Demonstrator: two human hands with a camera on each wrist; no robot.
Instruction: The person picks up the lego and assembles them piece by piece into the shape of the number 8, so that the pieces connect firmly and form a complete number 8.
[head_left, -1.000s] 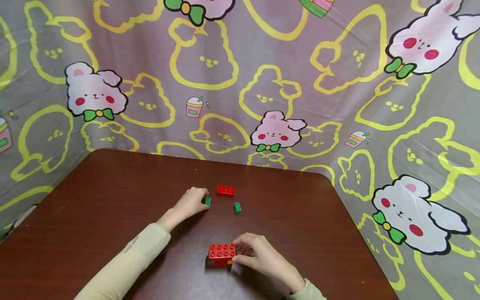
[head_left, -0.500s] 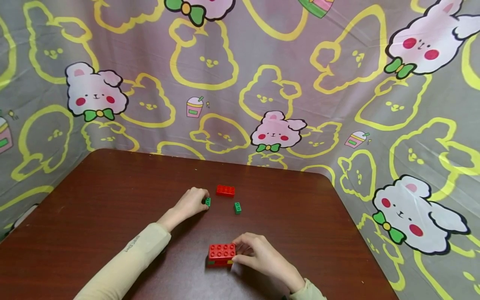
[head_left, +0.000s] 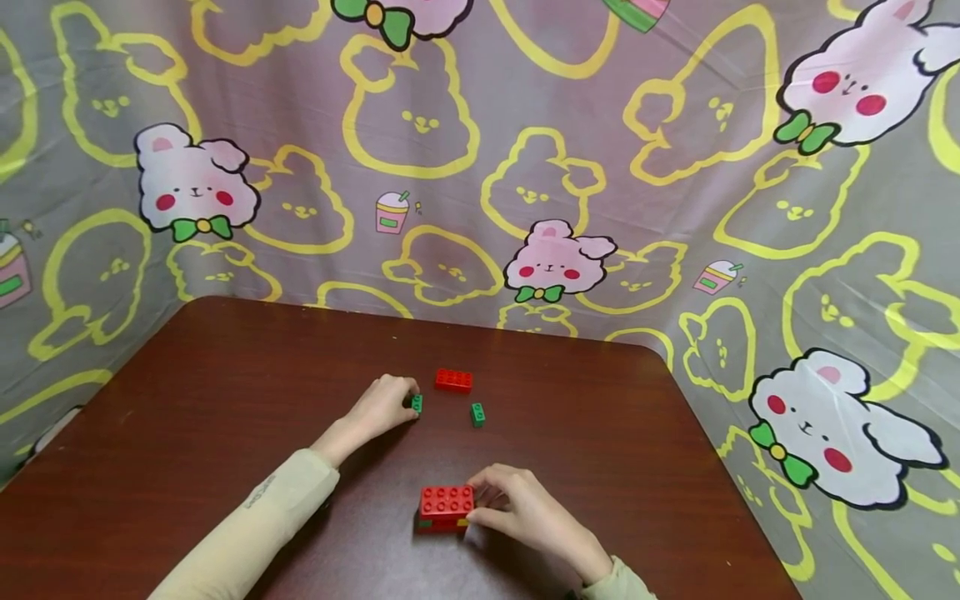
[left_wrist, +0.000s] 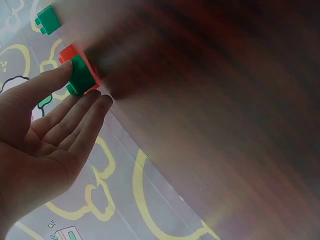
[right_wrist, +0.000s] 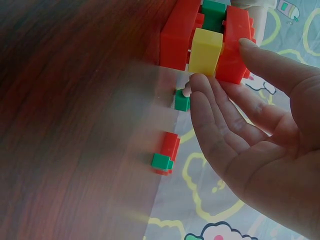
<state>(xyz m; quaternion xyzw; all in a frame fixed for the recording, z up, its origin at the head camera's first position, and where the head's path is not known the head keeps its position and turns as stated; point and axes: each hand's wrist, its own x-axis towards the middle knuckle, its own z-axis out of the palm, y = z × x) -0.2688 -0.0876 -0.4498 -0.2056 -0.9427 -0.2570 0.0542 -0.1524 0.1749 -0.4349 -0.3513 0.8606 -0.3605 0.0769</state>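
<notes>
On one table (head_left: 592, 475) are three loose bricks, namely one red brick (head_left: 453, 381) and two green ones, the first green brick (head_left: 417, 405) in one left hand (head_left: 378, 406) and the second green brick (head_left: 478, 415) on its own. One stack (head_left: 447, 508), at one right hand (head_left: 517, 512), shows two red layers (right_wrist: 234, 47), one yellow block (right_wrist: 205, 52) and at least one green block (right_wrist: 214, 15), with eight studs on top in two rows of four. One printed curtain (head_left: 442, 92) bears four whole rabbit heads, another cut off at the top edge, and two whole drink cups.
</notes>
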